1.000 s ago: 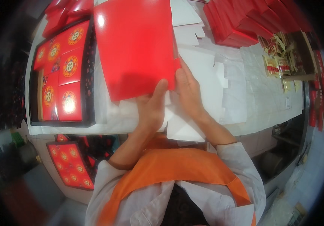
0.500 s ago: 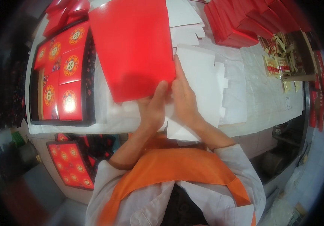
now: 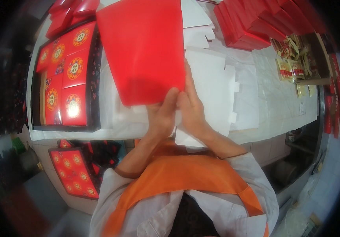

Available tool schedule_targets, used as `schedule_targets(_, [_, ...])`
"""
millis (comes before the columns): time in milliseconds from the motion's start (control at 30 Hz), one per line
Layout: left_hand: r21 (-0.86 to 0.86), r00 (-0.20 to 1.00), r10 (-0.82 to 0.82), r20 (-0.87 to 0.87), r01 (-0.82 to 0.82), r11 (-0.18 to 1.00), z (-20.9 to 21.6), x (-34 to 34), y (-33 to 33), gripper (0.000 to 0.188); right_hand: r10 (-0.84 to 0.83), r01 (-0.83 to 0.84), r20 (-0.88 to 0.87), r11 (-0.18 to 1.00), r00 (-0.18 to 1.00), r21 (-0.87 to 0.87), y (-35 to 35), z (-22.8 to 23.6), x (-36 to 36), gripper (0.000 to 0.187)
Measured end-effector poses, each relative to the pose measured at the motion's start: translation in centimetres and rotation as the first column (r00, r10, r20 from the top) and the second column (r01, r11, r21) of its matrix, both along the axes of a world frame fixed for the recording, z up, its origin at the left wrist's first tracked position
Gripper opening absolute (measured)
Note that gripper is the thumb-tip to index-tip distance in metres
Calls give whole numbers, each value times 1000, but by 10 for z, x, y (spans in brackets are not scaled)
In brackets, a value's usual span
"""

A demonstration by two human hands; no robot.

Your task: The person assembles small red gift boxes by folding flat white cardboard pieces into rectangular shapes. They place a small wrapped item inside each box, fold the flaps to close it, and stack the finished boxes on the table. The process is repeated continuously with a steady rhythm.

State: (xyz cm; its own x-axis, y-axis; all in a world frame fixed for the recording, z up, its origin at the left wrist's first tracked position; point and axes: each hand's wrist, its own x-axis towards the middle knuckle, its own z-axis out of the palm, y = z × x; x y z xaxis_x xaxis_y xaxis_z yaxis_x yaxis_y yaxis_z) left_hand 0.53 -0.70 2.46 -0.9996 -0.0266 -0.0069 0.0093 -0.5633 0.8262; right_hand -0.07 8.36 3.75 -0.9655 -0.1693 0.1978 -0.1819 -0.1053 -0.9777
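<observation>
A large glossy red cardboard carton (image 3: 144, 51) is held up over the table, its broad plain face toward me. My left hand (image 3: 163, 116) grips its lower edge, thumb on the red face and the other fingers hidden beneath. My right hand (image 3: 193, 112) is pressed against the lower right corner and side edge, its fingers stretched up along that side. Both thumbs are close together at the corner. Under and to the right of the carton lie flat white carton blanks (image 3: 207, 87) with tabbed edges.
On the left stands a black-edged box (image 3: 93, 125) holding red patterned packs (image 3: 73, 104). Red boxes (image 3: 243, 29) are piled at the far right, beside a wooden tray (image 3: 314, 81) with small gold packets (image 3: 292, 65). Another patterned red box (image 3: 73, 172) sits below the table's left side.
The red carton has shifted slightly to the right and its tilt has changed a little. My right hand has slid lower along its side, its thumb nearer my left thumb.
</observation>
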Motion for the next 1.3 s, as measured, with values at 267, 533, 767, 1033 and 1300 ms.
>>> schedule_targets(267, [72, 977, -41, 208, 26, 997, 15, -9, -22, 23, 72, -77, -27, 971, 997, -225, 16, -15, 13, 51])
schedule_targets(533, [-317, 749, -494, 441, 645, 695, -3, 58, -30, 23, -145, 148, 55, 987, 988, -60, 45, 24, -41, 68])
schedule_targets(767, [-279, 800, -415, 433, 557, 783, 22, 81, -125, 16, -171, 202, 262, 975, 950, -95, 46, 21, 2, 68])
schedule_targets(1033, [-603, 998, -62, 33, 69, 795, 12, 16, -70, 38, 59, -78, 172, 992, 983, 102, 40, 6, 27, 41])
schedule_targets(1300, [-620, 978, 11, -207, -140, 772, -17, 16, -61, 16, -135, 153, 177, 984, 975, -88, 33, -23, 22, 14])
